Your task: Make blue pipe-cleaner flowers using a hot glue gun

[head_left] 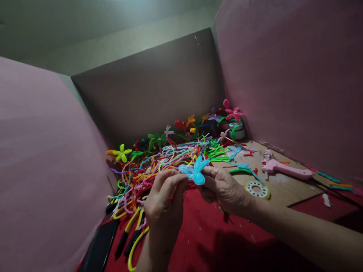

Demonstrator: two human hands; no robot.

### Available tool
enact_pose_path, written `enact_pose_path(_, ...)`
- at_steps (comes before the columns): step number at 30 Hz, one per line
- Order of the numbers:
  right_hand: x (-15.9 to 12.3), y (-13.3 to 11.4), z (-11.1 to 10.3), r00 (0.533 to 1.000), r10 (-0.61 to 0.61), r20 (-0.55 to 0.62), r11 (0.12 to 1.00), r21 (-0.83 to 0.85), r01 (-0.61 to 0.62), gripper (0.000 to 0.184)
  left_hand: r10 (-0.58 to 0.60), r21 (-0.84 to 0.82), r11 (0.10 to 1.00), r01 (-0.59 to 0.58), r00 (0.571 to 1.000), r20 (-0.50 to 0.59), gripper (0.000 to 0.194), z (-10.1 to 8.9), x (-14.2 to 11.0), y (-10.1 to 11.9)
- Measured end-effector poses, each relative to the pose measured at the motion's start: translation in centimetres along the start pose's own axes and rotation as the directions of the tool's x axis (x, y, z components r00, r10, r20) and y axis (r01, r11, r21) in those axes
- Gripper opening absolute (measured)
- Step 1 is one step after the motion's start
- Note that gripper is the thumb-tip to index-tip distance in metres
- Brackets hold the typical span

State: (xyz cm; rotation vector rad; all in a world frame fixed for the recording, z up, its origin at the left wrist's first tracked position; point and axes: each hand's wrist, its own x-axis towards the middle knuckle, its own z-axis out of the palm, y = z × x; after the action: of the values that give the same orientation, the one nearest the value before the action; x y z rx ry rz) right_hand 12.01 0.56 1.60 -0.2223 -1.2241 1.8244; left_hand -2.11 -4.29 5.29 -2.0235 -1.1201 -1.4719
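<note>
Blue fuzzy flower pinched between both hands

The blue flower (198,173) is held up above the back part of the red cloth (198,234), petals spread toward the camera. The left hand (166,196) pinches its left side between thumb and fingertips; the right hand (227,189) has thumb and forefinger pressed together at its right side. What the fingers grip beneath the petals is hidden.

For a good result, the hold should probably be light and close to the flower's middle, with one hand steadying while the other shapes, since hard squeezing could flatten the fuzz or bend the petals unevenly.

A heap of fuzzy wires (172,153) lies behind and left of the hands. On the wooden board (283,190), the pink glue gun (289,170) lies toward the right edge, and the tape roll (266,192) sits near the front edge, close to the right wrist. A second blue flower (235,152) lies near the board's back edge.
</note>
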Motion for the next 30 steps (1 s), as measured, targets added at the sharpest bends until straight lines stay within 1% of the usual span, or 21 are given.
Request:
enact_pose_path(1, -0.1, -0.1, 0.2, 1.0, 0.028, 0.007, 0.999, 0.04, -0.028, 0.03, -0.013, -0.034, 0.999, 0.013, 1.0, -0.025, 0.016, 0.2, -0.3, -0.1)
enact_pose_path(3, -0.2, -0.4, 0.4, 0.997, 0.07, 0.028, 0.993, 0.09, -0.072, 0.028, -0.077, -0.154, 0.986, 0.066, 0.995, -0.067, 0.017, 0.6, -1.2, -0.4)
enact_pose_path(5, -0.3, -0.6, 0.5, 0.995, 0.083, 0.046, 0.989, 0.118, -0.088, 0.027, -0.13, -0.265, 0.959, 0.103, 0.988, -0.084, 0.018, 1.0, -2.2, -0.6)
enact_pose_path(7, -0.2, -0.7, 0.5, 0.994, 0.08, 0.068, 0.987, 0.134, -0.088, 0.028, -0.191, -0.302, 0.94, 0.159, 0.978, -0.079, 0.017, 1.2, -2.8, -0.7)
enact_pose_path(8, -0.1, -0.7, 0.5, 0.995, 0.07, 0.077, 0.988, 0.134, -0.08, 0.028, -0.233, -0.298, 0.932, 0.206, 0.971, -0.057, 0.017, 1.1, -2.9, -0.7)
enact_pose_path(9, 0.0, -0.7, 0.4, 0.995, 0.06, 0.083, 0.989, 0.128, -0.07, 0.028, -0.225, -0.288, 0.936, 0.203, 0.973, -0.044, 0.017, 1.0, -2.8, -0.7)
enact_pose_path(11, 0.3, -0.6, 0.3, 0.996, 0.036, 0.077, 0.995, 0.089, -0.043, 0.028, -0.173, -0.192, 0.966, 0.171, 0.985, 0.008, 0.019, 0.5, -2.3, -0.6)
enact_pose_path(13, 0.6, -0.5, 0.1, 0.999, -0.005, 0.048, 1.0, 0.0, 0.005, 0.029, -0.117, -0.004, 0.993, 0.117, 0.993, 0.011, 0.027, -0.1, -1.7, 0.0)
enact_pose_path(15, 0.9, -0.3, 0.0, 0.998, -0.054, 0.021, 0.987, -0.153, 0.057, 0.029, -0.054, 0.169, 0.984, 0.05, 0.998, 0.021, 0.039, -0.6, -1.0, 0.9)
enact_pose_path(16, 0.9, -0.3, 0.0, 0.996, -0.09, 0.011, 0.967, -0.237, 0.09, 0.028, -0.038, 0.22, 0.975, 0.026, 0.998, 0.049, 0.042, -0.8, -0.7, 1.4)
enact_pose_path(18, 1.0, -0.1, 0.0, 0.984, -0.18, -0.001, 0.902, -0.399, 0.164, 0.023, -0.014, 0.285, 0.958, -0.016, 0.995, 0.103, 0.047, -0.7, -0.3, 2.3)
enact_pose_path(19, 1.0, 0.1, 0.0, 0.973, -0.232, 0.001, 0.856, -0.475, 0.204, 0.019, 0.001, 0.328, 0.944, -0.036, 0.994, 0.108, 0.043, -0.6, -0.2, 2.5)
enact_pose_path(21, 0.8, 0.3, 0.0, 0.942, -0.336, 0.007, 0.732, -0.627, 0.266, 0.013, 0.03, 0.397, 0.914, -0.08, 0.991, 0.13, 0.031, -0.1, 0.1, 2.8)
enact_pose_path(23, 0.7, 0.5, 0.0, 0.907, -0.421, 0.024, 0.587, -0.755, 0.293, 0.01, 0.051, 0.454, 0.884, -0.111, 0.989, 0.141, 0.017, 0.5, 0.3, 2.9)
enact_pose_path(25, 0.6, 0.6, 0.0, 0.869, -0.491, 0.056, 0.466, -0.826, 0.317, 0.01, 0.068, 0.495, 0.859, -0.129, 0.988, 0.14, 0.007, 0.9, 0.5, 3.0)
enact_pose_path(27, 0.5, 0.7, -0.2, 0.823, -0.555, 0.116, 0.374, -0.85, 0.371, 0.011, 0.089, 0.513, 0.845, -0.151, 0.986, 0.143, 0.005, 1.3, 0.6, 3.2)
enact_pose_path(30, 0.4, 0.9, -0.5, 0.765, -0.617, 0.184, 0.288, -0.852, 0.437, 0.013, 0.118, 0.494, 0.852, -0.173, 0.983, 0.14, 0.008, 1.6, 0.5, 3.4)
